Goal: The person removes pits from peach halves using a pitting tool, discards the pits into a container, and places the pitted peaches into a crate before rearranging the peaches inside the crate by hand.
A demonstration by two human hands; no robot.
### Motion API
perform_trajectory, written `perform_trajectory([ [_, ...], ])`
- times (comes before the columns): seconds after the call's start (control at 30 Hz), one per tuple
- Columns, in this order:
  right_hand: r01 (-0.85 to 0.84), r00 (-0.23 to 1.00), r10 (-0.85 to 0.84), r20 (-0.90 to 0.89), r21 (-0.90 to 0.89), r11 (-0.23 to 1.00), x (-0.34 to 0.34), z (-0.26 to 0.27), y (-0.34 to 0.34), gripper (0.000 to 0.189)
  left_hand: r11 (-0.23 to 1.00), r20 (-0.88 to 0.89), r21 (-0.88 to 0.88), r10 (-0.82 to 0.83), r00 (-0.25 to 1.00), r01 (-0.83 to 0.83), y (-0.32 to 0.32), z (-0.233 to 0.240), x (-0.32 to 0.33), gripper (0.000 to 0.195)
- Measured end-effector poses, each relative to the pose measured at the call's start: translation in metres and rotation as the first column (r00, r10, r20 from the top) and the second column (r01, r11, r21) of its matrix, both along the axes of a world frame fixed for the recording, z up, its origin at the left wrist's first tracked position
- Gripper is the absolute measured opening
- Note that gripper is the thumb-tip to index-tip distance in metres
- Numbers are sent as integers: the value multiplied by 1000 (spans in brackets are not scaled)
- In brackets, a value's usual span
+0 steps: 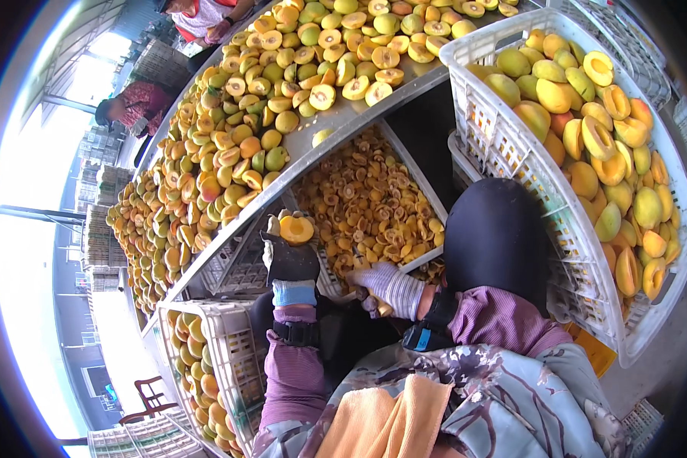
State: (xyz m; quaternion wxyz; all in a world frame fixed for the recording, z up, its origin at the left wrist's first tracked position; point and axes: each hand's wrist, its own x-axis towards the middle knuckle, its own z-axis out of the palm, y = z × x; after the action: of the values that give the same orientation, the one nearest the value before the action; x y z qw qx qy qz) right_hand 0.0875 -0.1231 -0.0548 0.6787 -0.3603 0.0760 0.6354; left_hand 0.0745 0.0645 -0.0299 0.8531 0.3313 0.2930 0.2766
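Observation:
My left hand [291, 259], in a dark glove with pale edges, holds up a yellow peach half [296, 229]. Its cut face is turned up and shows a smooth hollow without a stone. To the right and lower, my right hand [394, 288] wears a striped knit glove and grips a small hand tool [360, 261] with a pale, wood-like handle. The tool's tip is too small to make out clearly. Beneath both hands sits a crate [415, 172] of cut-out peach stones and flesh scraps [372, 206].
A metal table [343, 131] bears a heap of halved peaches [252, 114]. At my right stands a white plastic crate [506, 137] of pitted halves [604, 143]; another crate [235, 343] of peaches is at my left. Two people [143, 106] [206, 20] are beyond the table.

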Motion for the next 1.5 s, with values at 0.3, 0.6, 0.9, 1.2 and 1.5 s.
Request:
perform_trajectory([
  [0.3,100,990,-92,109,-65,993,16,1,-11,24,569,-47,510,-731,681,645,-105,101,171,57],
  [0.6,140,954,-115,276,-73,987,26,6,-15,28,-414,-907,324,119,404,851,-18,26,300,52],
  [0.9,299,461,-16,887,-139,944,28,1,-21,32,556,-318,592,-505,803,583,11,31,156,31],
  [1.2,387,-75,151,986,-111,915,21,11,-14,36,-335,-618,742,-5,786,581,-37,22,6,41],
  [1.5,333,-186,263,947,-191,923,10,10,-10,34,234,-545,781,-199,815,579,-53,24,-22,47],
])
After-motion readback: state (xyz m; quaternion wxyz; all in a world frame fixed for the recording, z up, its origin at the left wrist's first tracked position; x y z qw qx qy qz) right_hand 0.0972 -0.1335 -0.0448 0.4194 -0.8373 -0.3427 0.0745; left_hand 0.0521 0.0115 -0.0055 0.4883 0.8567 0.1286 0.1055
